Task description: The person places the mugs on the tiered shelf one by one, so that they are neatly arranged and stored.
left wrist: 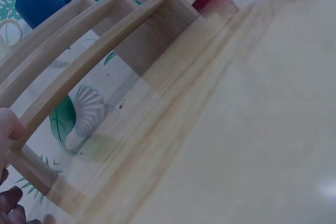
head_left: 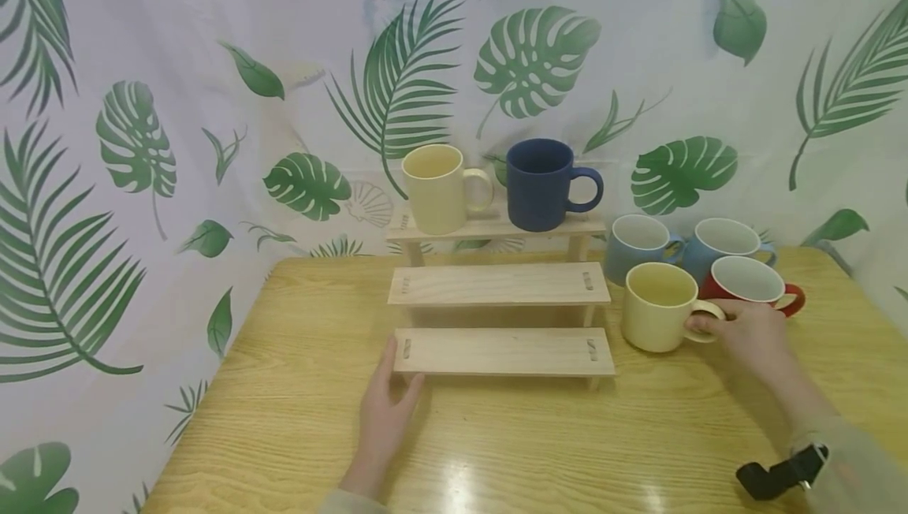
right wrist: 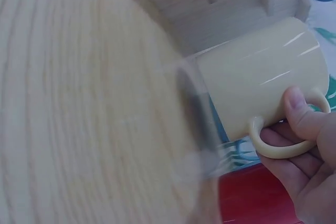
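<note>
In the head view a three-step wooden rack [head_left: 500, 351] stands on the table. My left hand [head_left: 386, 411] rests at the left end of its lowest step, thumb at the front edge; part of that hand [left wrist: 10, 129] shows in the left wrist view. My right hand [head_left: 755, 337] pinches the handle of a yellow mug [head_left: 656, 317], upright at the right of the rack. In the right wrist view thumb and fingers of the hand [right wrist: 310, 156] hold that handle, and the mug [right wrist: 268, 72] is seen from the side.
On the top step stand another yellow mug [head_left: 436, 191] and a dark blue mug [head_left: 539, 187]. Two light blue mugs [head_left: 631, 254] and a red mug [head_left: 723, 285] stand close together behind and beside the held mug. A leaf-patterned cloth [head_left: 539, 65] hangs behind the table [head_left: 298, 356].
</note>
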The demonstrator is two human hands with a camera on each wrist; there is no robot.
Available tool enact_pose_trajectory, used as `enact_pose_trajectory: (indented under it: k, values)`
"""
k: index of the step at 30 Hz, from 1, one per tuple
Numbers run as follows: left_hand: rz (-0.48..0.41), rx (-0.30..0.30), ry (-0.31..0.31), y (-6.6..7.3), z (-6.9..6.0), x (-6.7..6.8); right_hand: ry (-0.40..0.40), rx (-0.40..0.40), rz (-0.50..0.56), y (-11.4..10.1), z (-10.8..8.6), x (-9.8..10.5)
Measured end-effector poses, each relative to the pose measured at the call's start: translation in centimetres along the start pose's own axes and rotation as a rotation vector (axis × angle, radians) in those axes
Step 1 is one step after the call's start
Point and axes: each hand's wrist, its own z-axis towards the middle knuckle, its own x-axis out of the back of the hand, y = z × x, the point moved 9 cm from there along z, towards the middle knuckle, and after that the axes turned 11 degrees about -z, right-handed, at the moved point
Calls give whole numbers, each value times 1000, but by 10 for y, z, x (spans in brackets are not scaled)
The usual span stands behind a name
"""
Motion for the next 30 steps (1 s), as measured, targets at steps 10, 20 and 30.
enact_pose_trajectory:
  k: [10,20,30]
  values:
    - [-2,-22,-9,1,0,-1,45,-53,38,-16,-9,37]
    - [6,-15,-3,0,-1,0,55,-70,129,-45,-10,60]
    - [3,-27,-7,-1,0,0,20,-86,170,-65,-3,63]
